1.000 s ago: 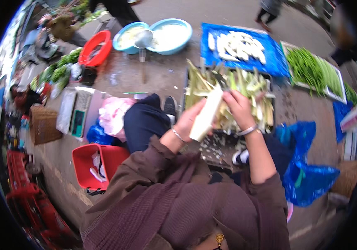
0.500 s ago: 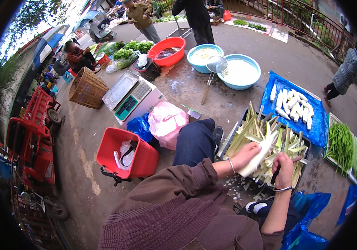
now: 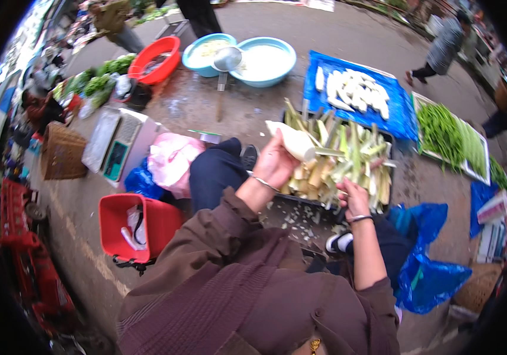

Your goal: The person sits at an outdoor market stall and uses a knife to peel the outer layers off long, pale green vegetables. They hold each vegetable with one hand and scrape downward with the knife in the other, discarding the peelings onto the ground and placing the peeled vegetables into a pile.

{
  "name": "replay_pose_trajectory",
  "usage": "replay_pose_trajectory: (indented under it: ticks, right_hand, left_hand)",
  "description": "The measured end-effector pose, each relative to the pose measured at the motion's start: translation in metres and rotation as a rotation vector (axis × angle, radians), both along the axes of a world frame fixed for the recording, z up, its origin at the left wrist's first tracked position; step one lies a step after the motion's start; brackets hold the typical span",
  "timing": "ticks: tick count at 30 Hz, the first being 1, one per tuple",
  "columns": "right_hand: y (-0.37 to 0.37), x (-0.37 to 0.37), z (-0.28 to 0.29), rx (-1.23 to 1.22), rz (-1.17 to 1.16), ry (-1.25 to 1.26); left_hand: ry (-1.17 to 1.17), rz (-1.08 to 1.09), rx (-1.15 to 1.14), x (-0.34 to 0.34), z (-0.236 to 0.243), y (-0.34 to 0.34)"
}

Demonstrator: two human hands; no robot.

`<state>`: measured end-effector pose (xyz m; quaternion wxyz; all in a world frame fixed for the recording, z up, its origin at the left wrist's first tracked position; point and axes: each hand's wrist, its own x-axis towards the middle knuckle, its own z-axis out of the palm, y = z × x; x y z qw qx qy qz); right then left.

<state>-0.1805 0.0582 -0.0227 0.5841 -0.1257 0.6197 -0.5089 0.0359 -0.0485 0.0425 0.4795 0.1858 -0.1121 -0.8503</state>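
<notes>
A thick white peeled bamboo shoot (image 3: 292, 141) rests in my left hand (image 3: 276, 162), closed around its lower side and lifted at the left edge of a black crate (image 3: 335, 207). Long green-yellow husks (image 3: 348, 148) fill this crate. My right hand (image 3: 356, 200) is over the crate's near right part, fingers curled round a small knife that is mostly hidden and blurred. Beyond the crate, several white peeled shoots (image 3: 357, 92) lie on a blue plastic sheet (image 3: 318, 65). Scraps of peel (image 3: 301, 219) litter the ground below my hands.
Two light-blue basins (image 3: 277, 77) stand ahead, with a strainer (image 3: 227, 59) across their rims. Leftward are a red bucket (image 3: 162, 225), a pink bag (image 3: 173, 163), a scale (image 3: 114, 157) and a wicker basket (image 3: 64, 154). Green beans (image 3: 443, 133) lie right; a person (image 3: 444, 50) walks beyond.
My left hand has carried the shoot away from my right hand, and the shoot's angle has turned. My right hand sits lower over the husks. The whole view has swung to the right.
</notes>
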Motion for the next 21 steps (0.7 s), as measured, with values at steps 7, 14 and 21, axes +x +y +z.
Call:
replay_pose_trajectory:
  ticks: [7,14,21]
  right_hand:
    - [0.000,0.007,0.013,-0.073,0.021,-0.020]
    - [-0.001,0.010,0.014,-0.122,0.049,0.040]
    - [-0.001,0.014,0.038,-0.133,0.057,0.155]
  left_hand:
    - [-0.030,0.052,0.155,-0.003,0.024,0.009]
    - [-0.008,0.063,0.126,-0.004,0.030,0.013]
    - [0.059,0.102,0.051,-0.008,0.037,0.021]
